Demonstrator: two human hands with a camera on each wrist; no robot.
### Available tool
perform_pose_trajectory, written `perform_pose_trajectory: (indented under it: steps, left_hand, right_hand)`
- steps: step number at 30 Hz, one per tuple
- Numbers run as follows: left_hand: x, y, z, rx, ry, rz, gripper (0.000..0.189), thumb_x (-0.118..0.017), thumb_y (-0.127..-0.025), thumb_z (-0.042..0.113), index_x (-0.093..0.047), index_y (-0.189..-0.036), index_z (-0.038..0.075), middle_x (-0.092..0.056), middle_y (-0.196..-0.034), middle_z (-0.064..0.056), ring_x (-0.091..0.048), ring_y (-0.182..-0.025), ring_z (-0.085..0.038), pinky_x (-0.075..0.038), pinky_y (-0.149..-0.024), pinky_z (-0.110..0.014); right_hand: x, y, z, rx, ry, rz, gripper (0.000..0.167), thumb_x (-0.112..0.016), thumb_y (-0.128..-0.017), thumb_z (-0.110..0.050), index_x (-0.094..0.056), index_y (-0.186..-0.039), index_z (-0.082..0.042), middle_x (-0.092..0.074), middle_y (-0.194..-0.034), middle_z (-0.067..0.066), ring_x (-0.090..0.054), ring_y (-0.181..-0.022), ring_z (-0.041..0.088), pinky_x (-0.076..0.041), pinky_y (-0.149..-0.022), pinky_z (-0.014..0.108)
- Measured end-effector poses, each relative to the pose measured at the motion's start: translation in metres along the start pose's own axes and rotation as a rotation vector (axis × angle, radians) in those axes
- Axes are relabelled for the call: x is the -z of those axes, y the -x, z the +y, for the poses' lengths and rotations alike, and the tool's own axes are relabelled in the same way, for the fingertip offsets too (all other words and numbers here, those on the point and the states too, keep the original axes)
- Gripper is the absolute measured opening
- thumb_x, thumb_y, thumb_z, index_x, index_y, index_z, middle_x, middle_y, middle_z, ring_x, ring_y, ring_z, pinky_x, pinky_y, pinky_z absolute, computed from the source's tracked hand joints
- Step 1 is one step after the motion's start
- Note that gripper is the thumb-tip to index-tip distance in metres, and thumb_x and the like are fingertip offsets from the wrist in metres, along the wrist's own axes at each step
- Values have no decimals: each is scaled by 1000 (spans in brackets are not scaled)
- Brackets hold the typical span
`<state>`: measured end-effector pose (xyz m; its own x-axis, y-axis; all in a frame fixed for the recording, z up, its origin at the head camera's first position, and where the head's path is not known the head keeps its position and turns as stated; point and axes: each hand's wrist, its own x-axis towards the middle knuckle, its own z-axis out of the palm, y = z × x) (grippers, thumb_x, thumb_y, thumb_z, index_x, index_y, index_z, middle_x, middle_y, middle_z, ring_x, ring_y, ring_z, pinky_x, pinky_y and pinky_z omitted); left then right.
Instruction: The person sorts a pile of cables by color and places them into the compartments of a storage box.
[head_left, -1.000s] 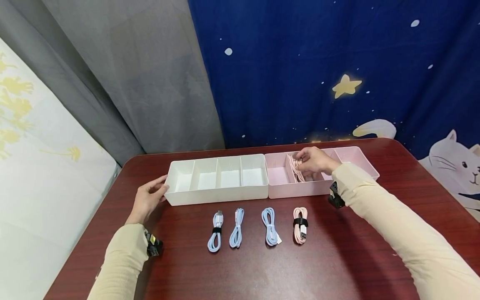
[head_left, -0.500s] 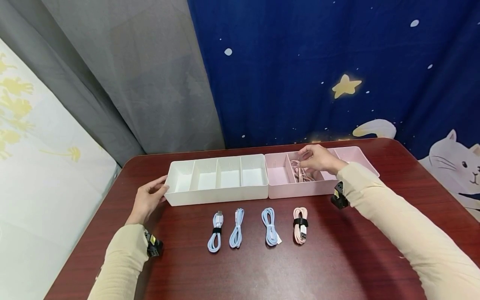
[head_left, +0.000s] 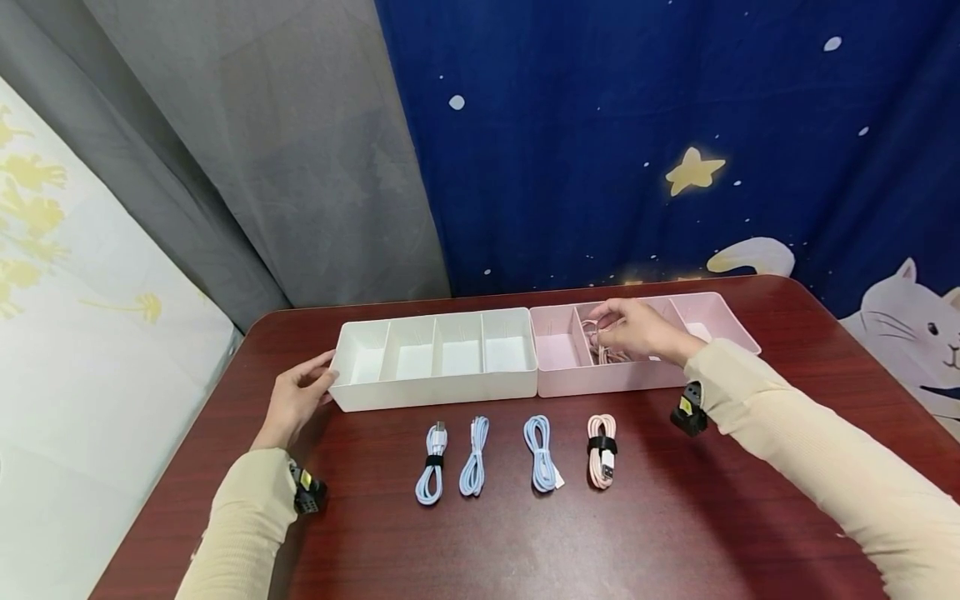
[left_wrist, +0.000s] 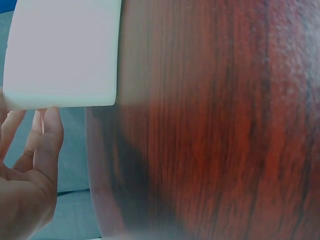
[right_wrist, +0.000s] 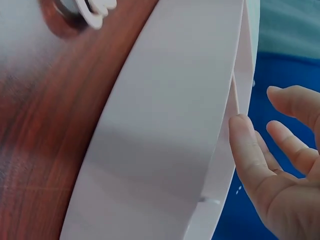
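Observation:
My left hand (head_left: pixel 300 396) touches the left end of a white divided box (head_left: pixel 435 392) with extended fingertips; the left wrist view has those fingers against the box's end wall (left_wrist: pixel 62 55). Over the second compartment from the left of a pink divided box (head_left: pixel 592 382) is my right hand (head_left: pixel 637 327). Its fingers (right_wrist: pixel 245 140) are spread at the box's rim in the right wrist view, with nothing between them. A coiled pink charging cable (head_left: pixel 609 357) lies in that compartment, partly hidden by the hand.
In front of the boxes lie three coiled light-blue cables, a left one (head_left: pixel 431 467), a middle one (head_left: pixel 473 458) and a right one (head_left: pixel 542 454). A pink cable (head_left: pixel 601 467) with a black strap lies right of them. Curtains (head_left: pixel 562 167) hang behind the table (head_left: pixel 480 550).
My right hand has let go of the pink cable, which has dropped from upright to lying in the compartment. The hand has shifted slightly right. My left hand stays at the white box.

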<state>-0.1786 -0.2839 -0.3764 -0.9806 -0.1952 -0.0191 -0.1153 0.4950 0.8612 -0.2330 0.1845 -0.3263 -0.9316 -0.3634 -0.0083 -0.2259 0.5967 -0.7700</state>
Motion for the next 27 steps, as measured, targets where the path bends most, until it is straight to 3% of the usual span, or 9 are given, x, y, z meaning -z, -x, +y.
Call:
perform_pose_trajectory:
  steps: [8, 15, 23, 27]
  left_hand:
    - [0, 0, 0, -5, -9, -3, 44, -54, -89, 25, -46, -131, 13, -50, -107, -15, -54, -76, 0, -49, -67, -18]
    - [0, 0, 0, 0, -4, -5, 45, -54, -89, 25, -46, -131, 13, -50, -106, -14, -53, -76, -1, -49, -67, -18]
    - [0, -1, -2, -9, -1, -7, 45, -55, -89, 26, -46, -131, 13, -50, -106, -15, -54, -76, 1, -49, -67, -19]
    - [0, -1, -2, -13, 2, -7, 45, -54, -89, 25, -46, -131, 13, -50, -106, -15, -54, -76, 1, -49, -67, -19]
  right_hand:
    - [-6, 10, -5, 68, -45, 9, 28, -59, -80, 2, -54, -106, 11, -56, -96, 25, -59, -78, 21, -51, -60, 32]
    - [-9, 20, -9, 124, -95, 16, 29, -58, -80, 5, -52, -107, 14, -56, -94, 26, -60, -80, 28, -52, -61, 29]
    - [-13, 31, -8, 95, -167, -1, 29, -56, -81, 5, -51, -109, 14, -55, -96, 26, -60, -79, 22, -52, -64, 32]
    - [-16, 36, -8, 91, -187, -5, 28, -56, -82, 4, -52, -108, 12, -55, -96, 25, -60, -82, 26, -52, -67, 35]
